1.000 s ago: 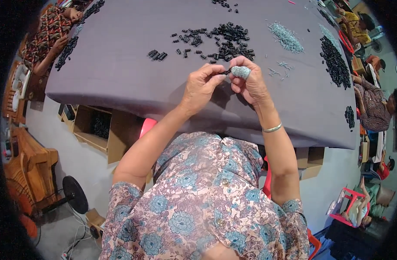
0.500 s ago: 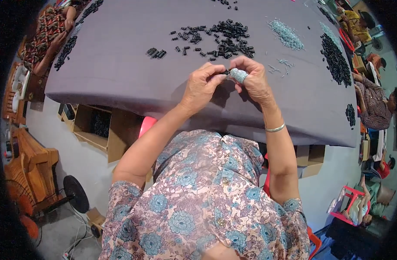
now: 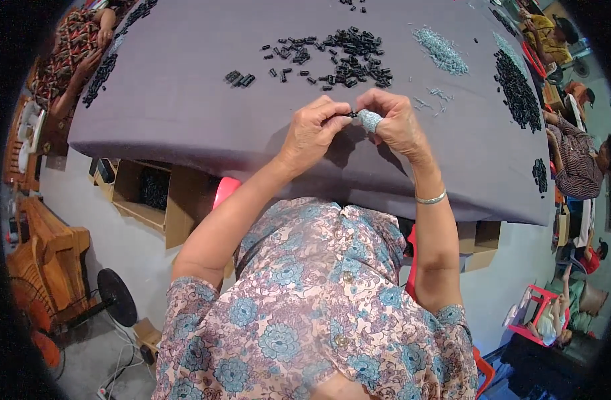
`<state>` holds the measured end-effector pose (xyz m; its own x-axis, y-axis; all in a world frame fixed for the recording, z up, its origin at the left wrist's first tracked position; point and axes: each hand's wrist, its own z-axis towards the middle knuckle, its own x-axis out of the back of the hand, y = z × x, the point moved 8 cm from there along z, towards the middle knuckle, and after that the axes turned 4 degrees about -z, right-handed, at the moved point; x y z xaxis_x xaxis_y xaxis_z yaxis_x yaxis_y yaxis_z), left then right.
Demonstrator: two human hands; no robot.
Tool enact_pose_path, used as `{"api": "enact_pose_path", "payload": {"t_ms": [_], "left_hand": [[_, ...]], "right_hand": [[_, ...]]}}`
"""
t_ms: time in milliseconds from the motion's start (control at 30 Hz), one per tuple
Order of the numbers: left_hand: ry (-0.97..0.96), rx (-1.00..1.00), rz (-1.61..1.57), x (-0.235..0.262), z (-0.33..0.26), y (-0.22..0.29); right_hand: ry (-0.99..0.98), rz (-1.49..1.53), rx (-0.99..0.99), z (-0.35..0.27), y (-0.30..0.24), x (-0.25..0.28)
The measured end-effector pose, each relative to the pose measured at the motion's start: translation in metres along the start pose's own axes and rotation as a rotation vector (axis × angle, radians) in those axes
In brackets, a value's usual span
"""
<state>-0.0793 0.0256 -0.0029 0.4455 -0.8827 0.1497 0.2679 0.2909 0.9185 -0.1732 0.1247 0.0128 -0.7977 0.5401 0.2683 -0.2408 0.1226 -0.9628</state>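
Observation:
Above the near part of the cloth-covered table, my left hand (image 3: 313, 128) pinches a small black part (image 3: 352, 114) between thumb and fingertips. My right hand (image 3: 400, 127) is closed right beside it, fingertips pressed together; whatever they hold is too small to make out. A pale blue-grey speckled wrap (image 3: 370, 121) covers one digit of that hand. Beyond both hands lies a loose heap of short black cylindrical pieces (image 3: 355, 60). Several more black pieces (image 3: 239, 79) sit side by side at the left. Small silvery screw-like pieces (image 3: 441, 52) are piled at the far right, with a few scattered nearer (image 3: 441, 95).
Grey cloth (image 3: 172, 87) covers the table. More black pieces (image 3: 517, 90) lie along its right edge. Below the left front edge is an open cardboard box (image 3: 142, 193) with dark pieces inside. Other people sit at both sides; a black round object (image 3: 117, 298) stands at lower left.
My right hand has shifted slightly to the right, its fingers drawn in closer. My left hand stays nearly in place, still pinching the black part.

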Motion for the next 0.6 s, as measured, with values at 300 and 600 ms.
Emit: {"api": "enact_pose_path", "payload": {"t_ms": [300,600], "left_hand": [[0.026,-0.128,0.129,-0.002,-0.001,0.013],[0.025,-0.105,0.197,-0.003,-0.003,0.013]], "right_hand": [[-0.016,-0.008,-0.055,-0.001,0.009,0.001],[-0.012,0.061,-0.097,-0.004,0.01,-0.003]]}}
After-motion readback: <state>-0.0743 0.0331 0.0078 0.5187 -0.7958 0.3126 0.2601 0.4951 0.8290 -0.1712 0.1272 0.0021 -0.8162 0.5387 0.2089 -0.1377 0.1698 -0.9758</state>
